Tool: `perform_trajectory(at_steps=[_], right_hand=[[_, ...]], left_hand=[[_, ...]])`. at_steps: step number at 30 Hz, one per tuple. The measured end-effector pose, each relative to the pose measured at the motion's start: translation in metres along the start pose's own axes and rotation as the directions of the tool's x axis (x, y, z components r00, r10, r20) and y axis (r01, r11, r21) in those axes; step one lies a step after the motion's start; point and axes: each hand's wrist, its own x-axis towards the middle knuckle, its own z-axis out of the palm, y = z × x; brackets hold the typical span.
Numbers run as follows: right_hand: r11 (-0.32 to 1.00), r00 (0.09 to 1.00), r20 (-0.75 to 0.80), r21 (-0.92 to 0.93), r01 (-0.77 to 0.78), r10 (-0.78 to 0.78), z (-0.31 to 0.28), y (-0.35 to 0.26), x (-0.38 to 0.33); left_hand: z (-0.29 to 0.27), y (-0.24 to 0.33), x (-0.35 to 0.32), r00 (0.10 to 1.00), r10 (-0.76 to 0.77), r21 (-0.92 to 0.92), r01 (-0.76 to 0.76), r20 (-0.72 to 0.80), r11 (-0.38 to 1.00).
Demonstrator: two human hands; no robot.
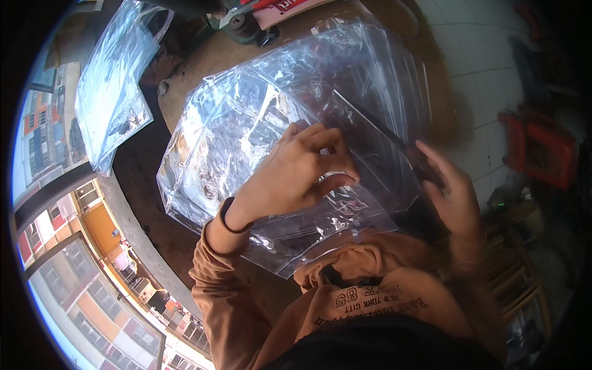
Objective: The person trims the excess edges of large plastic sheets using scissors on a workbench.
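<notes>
A stack of clear plastic bags [246, 129] lies on a round brown table [203, 58] in front of me. My left hand [296, 176] rests on top of the stack, thumb and fingers pinching one transparent bag [370, 148] near its middle. My right hand [447, 191] holds the right edge of that same bag, fingers spread along it. The bag is lifted and tilted slightly above the pile. My orange sleeves and sweatshirt fill the lower middle of the view.
Another pile of clear bags [114, 80] hangs over the table's far left side. A dark tape dispenser [243, 24] and a red-and-white package [283, 9] sit at the far edge. A red plastic stool [542, 151] stands on the tiled floor at right. Windows run along the left.
</notes>
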Motion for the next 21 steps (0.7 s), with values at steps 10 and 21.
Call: perform_trajectory(at_steps=[10,21], right_hand=[[0.645,0.758,0.571,0.456,-0.613,0.316,-0.001,0.004,-0.052],[0.710,0.831,0.486,0.481,-0.514,0.272,0.015,0.008,-0.038]], left_hand=[[0.013,-0.005,0.003,0.993,-0.055,-0.244,0.028,-0.104,0.969],[0.093,0.022,-0.020,0.799,-0.203,-0.015,0.237,-0.566,0.971]])
